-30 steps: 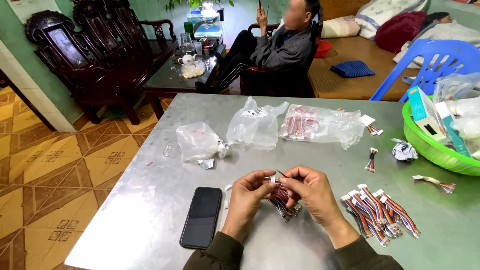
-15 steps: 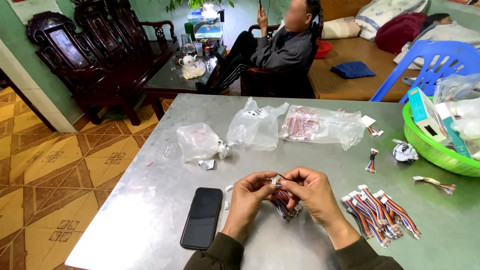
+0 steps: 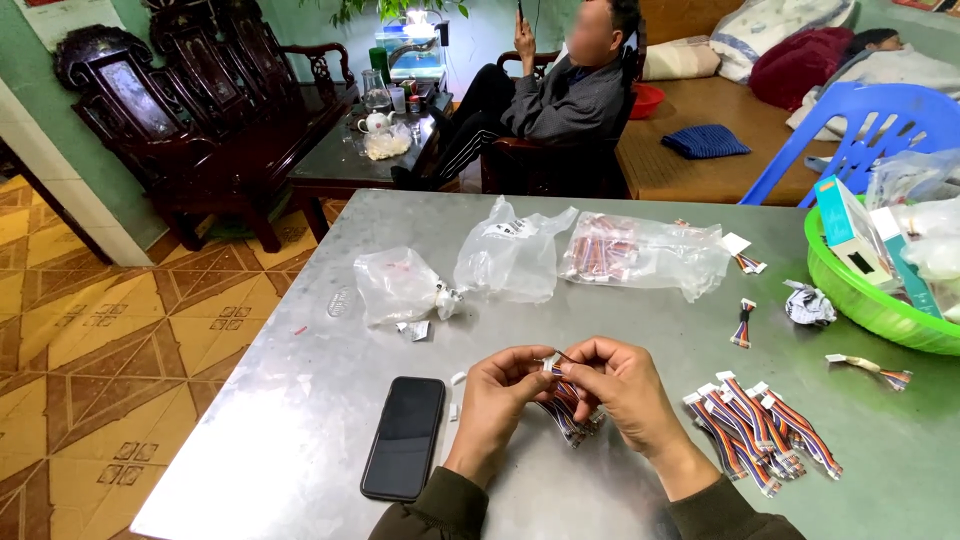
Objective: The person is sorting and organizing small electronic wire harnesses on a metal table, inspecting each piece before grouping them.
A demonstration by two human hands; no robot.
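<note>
Left hand (image 3: 500,395): fingers curled, pinching the white plug end of a cable (image 3: 565,405) from the left.
Right hand (image 3: 625,390): fingertips closed on the same plug from the right; the two hands meet over it.
Cable: a short bundle of coloured wires, hanging from the plug down between the hands, just above the desk (image 3: 300,400); whether its lower end touches the metal top is hard to tell.
Cable pile (image 3: 760,430): finished-looking bundles with white plugs, lying side by side just right of the right wrist.
Phone (image 3: 405,437): black, screen dark, flat on the desk left of the left hand.
Bags: a small clear bag (image 3: 395,285), a larger crumpled one (image 3: 510,260) touching it, and a long bag (image 3: 640,255) with reddish parts inside, in a row across the middle of the desk.
Loose cables: one (image 3: 743,322) right of the long bag, another (image 3: 870,368) near the basket.
Basket (image 3: 870,310): green, at the right desk edge, holding boxes and bags.
Chair (image 3: 860,135): blue plastic, behind the desk at the right.
Person (image 3: 560,95): seated beyond the desk, well apart, one hand raised.
</note>
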